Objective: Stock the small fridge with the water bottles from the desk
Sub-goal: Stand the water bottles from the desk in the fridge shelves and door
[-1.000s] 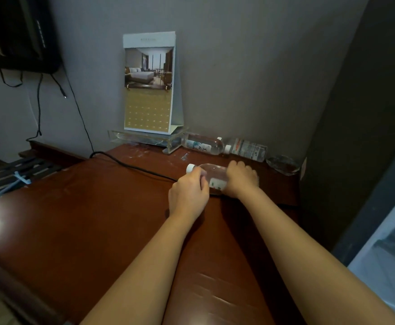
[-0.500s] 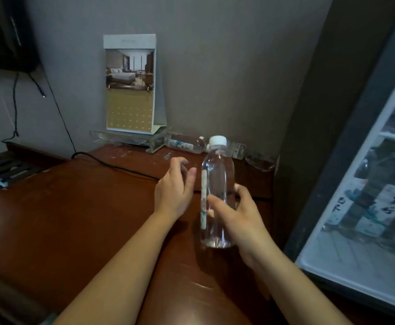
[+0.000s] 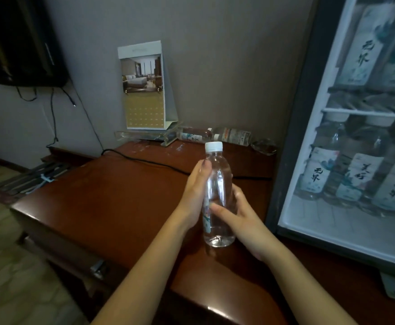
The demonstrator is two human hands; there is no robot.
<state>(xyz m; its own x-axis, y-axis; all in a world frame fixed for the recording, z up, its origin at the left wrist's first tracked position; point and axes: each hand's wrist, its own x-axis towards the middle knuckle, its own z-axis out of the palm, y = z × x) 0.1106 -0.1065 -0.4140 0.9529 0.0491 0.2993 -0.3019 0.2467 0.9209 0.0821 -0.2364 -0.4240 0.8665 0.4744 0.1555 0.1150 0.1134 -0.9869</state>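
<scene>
A clear water bottle (image 3: 218,184) with a white cap stands upright above the brown desk (image 3: 112,195). My right hand (image 3: 241,219) grips its lower body, thumb across the front. My left hand (image 3: 195,195) lies flat against its left side with straight fingers. Two more bottles lie on their sides at the desk's back edge, one (image 3: 193,134) next to the other (image 3: 233,136). The small fridge (image 3: 292,160) stands open at the right, with several labelled bottles (image 3: 353,179) on its lower shelf and more above.
A standing calendar (image 3: 145,87) on a clear acrylic base leans against the wall. A black cable (image 3: 145,160) runs across the desk. A clear wrapper (image 3: 263,145) lies by the fridge. A dark screen (image 3: 20,41) hangs at upper left.
The bottle was lifted from lying on the desk to upright and brought nearer. My left hand let go, then came back flat against it. The view turned right, showing the fridge interior.
</scene>
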